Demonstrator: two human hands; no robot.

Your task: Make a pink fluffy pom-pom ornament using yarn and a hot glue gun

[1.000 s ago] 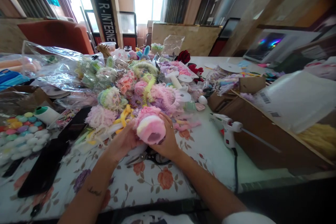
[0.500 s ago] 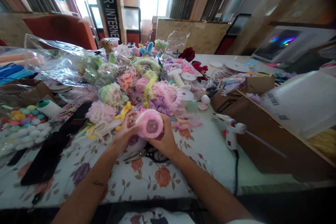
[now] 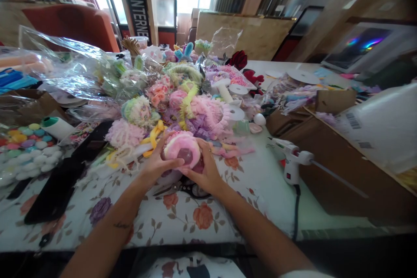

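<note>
Between my hands is a round, pink fluffy piece [image 3: 177, 142] with a clear, glassy-looking middle; its exact kind is not plain. My left hand [image 3: 159, 160] curls round its left side, thumb across the near face. My right hand [image 3: 208, 167] wraps the right side, thumb at the lower rim. Both hands are closed on it, and it hangs above the flowered tablecloth [image 3: 143, 230]. Just beneath it lies a pair of scissors [image 3: 189, 189] with black handles, partly covered by the right hand.
A heap of pastel yarn and trims [image 3: 208, 113] fills the table's middle. At right stand a white glue gun [image 3: 289, 160] with its cord and a cardboard box [image 3: 339, 160]. To the left are bagged pompoms [image 3: 35, 156], a thread spool [image 3: 57, 128] and a black phone-like slab [image 3: 52, 195].
The pink piece has been turned a little between my hands. My left thumb has slid further across its near face. The view has tilted slightly downward.
</note>
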